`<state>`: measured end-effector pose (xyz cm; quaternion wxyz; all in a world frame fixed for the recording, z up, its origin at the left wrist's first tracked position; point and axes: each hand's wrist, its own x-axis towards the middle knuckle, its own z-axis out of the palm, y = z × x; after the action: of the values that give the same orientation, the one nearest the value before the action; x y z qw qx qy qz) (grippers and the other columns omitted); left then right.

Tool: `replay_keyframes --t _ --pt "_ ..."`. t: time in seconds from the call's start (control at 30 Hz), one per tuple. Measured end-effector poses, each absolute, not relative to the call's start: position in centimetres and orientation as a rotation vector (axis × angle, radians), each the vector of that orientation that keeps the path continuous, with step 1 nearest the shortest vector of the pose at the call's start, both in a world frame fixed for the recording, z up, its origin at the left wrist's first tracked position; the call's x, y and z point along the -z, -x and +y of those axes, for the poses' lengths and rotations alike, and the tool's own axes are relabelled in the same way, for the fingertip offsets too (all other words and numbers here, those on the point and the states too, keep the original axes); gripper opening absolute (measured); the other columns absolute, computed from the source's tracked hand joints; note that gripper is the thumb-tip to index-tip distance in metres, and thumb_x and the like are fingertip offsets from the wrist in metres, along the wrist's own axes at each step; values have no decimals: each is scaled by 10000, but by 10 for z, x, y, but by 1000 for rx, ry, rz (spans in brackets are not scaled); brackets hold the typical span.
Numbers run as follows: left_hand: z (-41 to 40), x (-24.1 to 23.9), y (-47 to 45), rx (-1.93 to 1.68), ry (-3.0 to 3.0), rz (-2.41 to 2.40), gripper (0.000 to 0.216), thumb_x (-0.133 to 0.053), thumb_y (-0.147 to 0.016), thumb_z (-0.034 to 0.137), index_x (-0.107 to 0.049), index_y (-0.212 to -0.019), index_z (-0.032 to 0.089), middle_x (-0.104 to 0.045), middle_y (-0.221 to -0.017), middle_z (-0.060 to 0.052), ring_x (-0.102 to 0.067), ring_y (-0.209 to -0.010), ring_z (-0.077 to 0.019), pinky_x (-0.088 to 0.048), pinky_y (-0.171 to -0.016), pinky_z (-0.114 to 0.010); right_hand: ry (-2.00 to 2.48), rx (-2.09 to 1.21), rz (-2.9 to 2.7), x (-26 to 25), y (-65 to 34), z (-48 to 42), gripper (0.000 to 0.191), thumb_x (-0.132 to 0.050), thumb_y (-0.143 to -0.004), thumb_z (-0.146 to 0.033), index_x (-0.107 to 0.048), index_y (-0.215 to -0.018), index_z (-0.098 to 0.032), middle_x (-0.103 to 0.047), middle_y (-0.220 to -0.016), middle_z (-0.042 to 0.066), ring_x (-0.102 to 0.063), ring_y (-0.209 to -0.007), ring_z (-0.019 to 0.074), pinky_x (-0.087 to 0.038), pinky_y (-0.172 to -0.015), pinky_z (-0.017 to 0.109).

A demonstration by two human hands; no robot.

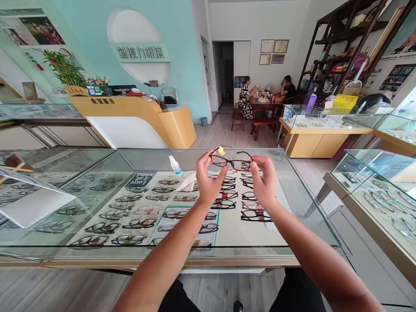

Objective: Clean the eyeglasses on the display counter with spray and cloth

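Both my hands hold one pair of eyeglasses above the glass counter. Its frame is dark reddish, and a small yellow tag hangs on one temple. My left hand is closed on the left side of the frame, my right hand on the right side, thumbs toward the lenses. Beyond my left wrist, a white spray bottle stands on the glass with a pale cloth near it. Rows of eyeglasses lie inside the display case under my forearms.
The glass display case has hard edges at front and right. A white panel rests at the left. Another glass case stands close on the right. Two people sit at a wooden table in the back, beyond the yellow counter.
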<state>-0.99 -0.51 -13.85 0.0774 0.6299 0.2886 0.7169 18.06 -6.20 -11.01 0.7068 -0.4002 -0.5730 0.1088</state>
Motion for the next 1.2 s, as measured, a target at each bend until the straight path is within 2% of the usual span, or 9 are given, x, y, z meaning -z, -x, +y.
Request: replay_keyframes --t 0.3,0.5,0.77,0.9,1.03,1.2 --pt "-6 136 8 -2116 -1908 777 664 -868 -1036 454 -581 -1616 303 -691 -1589 -135 -694 -1525 -319 -558 -1321 -535 818 -321 -1324 109 -181 -67 337 -602 -1168 -582 -733 -1212 -274 -833 -1179 103 -790 -1084 270 -649 -961 451" --pt "-6 138 5 -2079 -1923 776 668 -862 -1039 452 -564 -1618 301 -679 -1611 -142 -686 -1534 -326 -561 -1321 -540 767 -410 -1304 106 -180 -71 324 -611 -1167 -574 -745 -1201 -281 -832 -1162 82 -778 -1036 240 -641 -936 424" --pt "-3 142 5 -2057 -1902 809 684 -873 -1024 479 -567 -1615 319 -675 -1613 -145 -694 -1512 -331 -581 -1284 -572 766 -572 -1244 103 -181 -71 393 -654 -1119 -653 -761 -1134 -275 -745 -943 50 -680 -853 219 -625 -844 404" --pt "-3 141 5 -2046 -1889 816 697 -877 -1022 494 -561 -1615 309 -667 -1624 -152 -699 -1495 -322 -590 -1258 -540 774 -614 -1222 103 -181 -70 399 -678 -1097 -666 -766 -1116 -278 -720 -902 43 -662 -849 225 -620 -854 407" --pt "-3 137 5 -2055 -1935 800 697 -841 -1047 515 -508 -1627 316 -655 -1636 -166 -691 -1502 -315 -615 -1213 -516 824 -686 -1231 101 -184 -68 327 -650 -1105 -590 -769 -1138 -288 -764 -975 54 -711 -935 243 -615 -919 425" --pt "-7 134 8 -2021 -2042 872 712 -860 -1032 491 -513 -1625 303 -663 -1622 -162 -678 -1516 -324 -598 -1236 -534 861 -636 -1264 94 -196 -63 205 -682 -1065 -472 -775 -1138 -305 -824 -1277 64 -743 -1127 268 -592 -1062 478"
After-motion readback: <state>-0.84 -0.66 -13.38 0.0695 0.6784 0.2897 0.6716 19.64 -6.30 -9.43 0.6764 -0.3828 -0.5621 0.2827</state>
